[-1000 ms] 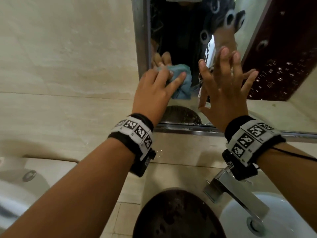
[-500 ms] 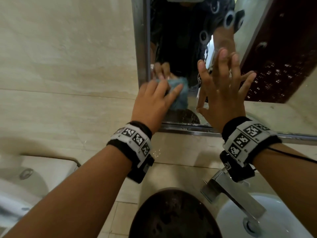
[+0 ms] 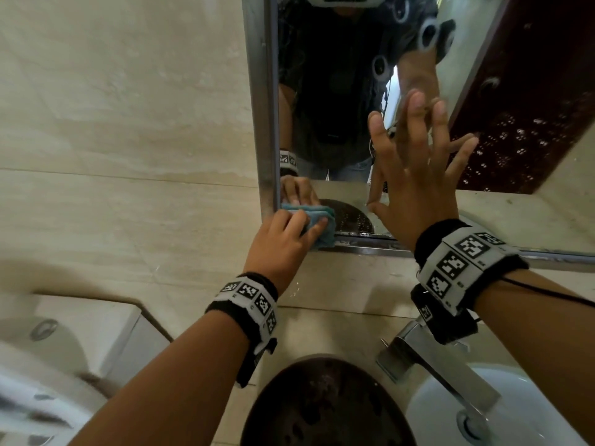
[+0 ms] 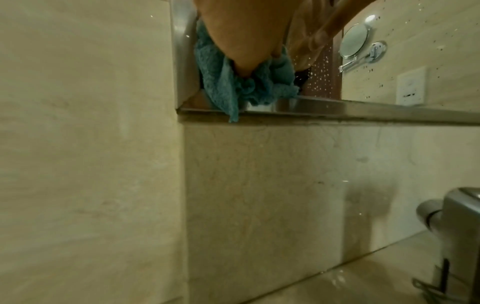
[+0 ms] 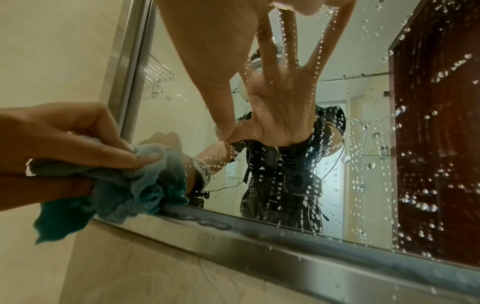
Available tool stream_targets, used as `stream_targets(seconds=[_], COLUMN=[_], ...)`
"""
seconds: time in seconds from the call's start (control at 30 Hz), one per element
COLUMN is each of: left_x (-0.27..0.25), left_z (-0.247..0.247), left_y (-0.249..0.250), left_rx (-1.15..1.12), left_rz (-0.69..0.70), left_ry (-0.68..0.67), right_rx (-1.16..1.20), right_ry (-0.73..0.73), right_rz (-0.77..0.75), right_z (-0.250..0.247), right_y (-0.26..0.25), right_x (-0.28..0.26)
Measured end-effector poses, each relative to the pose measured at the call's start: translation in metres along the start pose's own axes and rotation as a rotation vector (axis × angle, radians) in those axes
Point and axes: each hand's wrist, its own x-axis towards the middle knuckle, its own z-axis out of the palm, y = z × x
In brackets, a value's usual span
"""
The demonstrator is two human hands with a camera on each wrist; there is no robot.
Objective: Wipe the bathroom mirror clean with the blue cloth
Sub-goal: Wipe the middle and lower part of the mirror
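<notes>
At the mirror's (image 3: 322, 91) lower left corner, the left hand (image 3: 283, 243) grips the bunched blue cloth (image 3: 322, 220) and presses it against the glass, just above the metal frame (image 5: 285, 251). To its right, the right hand (image 3: 415, 175) is spread wide, fingertips (image 3: 417, 99) touching the glass. Water drops dot the glass on the right. A tap (image 3: 444, 371) and white basin (image 3: 515, 413) sit nearer, below the hands.

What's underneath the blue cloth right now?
The blue cloth, held by the left hand, covers the mirror's lower-left corner, hanging over the metal frame. The glass directly behind it is hidden.
</notes>
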Motion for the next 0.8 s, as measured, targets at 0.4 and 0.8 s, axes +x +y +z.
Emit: stream_targets(seconds=[0.4,0.8], left_x=[0.02,0.003], left_z=[0.008,0.001], left_y=[0.039,-0.002], left_rx=[-0.015,0.046], left_rz=[0.119,0.115], left_ry=[-0.066,-0.07], right_rx=[0.022,-0.015], right_ry=[-0.023,-0.049], right_rz=[0.002,-0.003], right_z=[-0.003,-0.002], right_y=[0.0,0.0], right_x=[-0.001,-0.002])
